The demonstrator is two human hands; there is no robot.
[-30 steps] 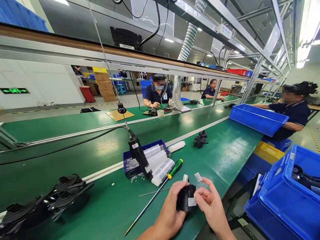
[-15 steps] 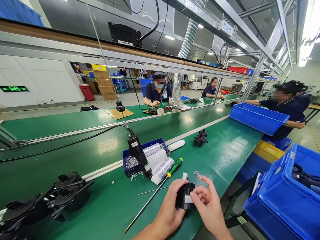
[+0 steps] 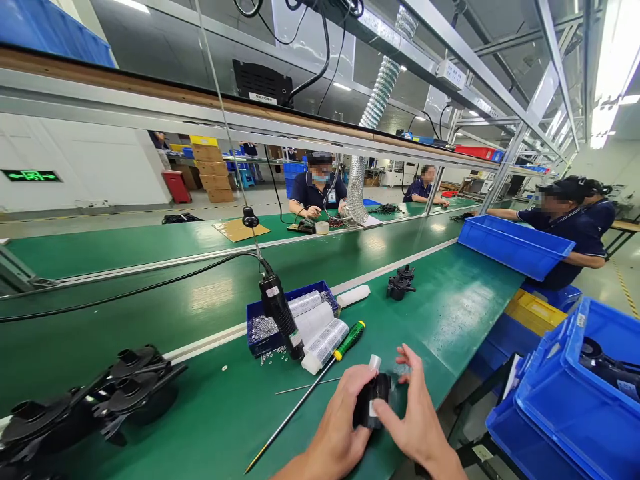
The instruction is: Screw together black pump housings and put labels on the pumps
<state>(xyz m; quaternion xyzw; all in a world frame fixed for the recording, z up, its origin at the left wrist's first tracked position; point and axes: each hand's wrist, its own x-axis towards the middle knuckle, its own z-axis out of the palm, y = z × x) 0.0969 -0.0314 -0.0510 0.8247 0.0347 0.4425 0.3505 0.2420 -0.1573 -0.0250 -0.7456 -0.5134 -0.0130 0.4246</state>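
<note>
My left hand [image 3: 341, 427] is wrapped round a small black pump-like part [image 3: 371, 403] with a white label, held just above the green bench near its front edge. My right hand [image 3: 416, 413] lies against the part's right side, thumb pressing on the label and the other fingers stretched out. A small white cap [image 3: 375, 362] stands just behind the part. A long screwdriver with a green and yellow handle [image 3: 349, 339] lies to the left of my hands.
A hanging electric screwdriver [image 3: 279, 313] rests in a blue tray of screws [image 3: 260, 329] with white tubes [image 3: 320, 330]. Black housings [image 3: 125, 390] are stacked at left, another black part [image 3: 400, 283] farther off. Blue bins [image 3: 575, 387] stand at right. Co-workers sit along the line.
The small white sticker my right fingers held above the part is gone from them; that hand has dropped onto the part's side, thumb on the label. The view shifted slightly.
</note>
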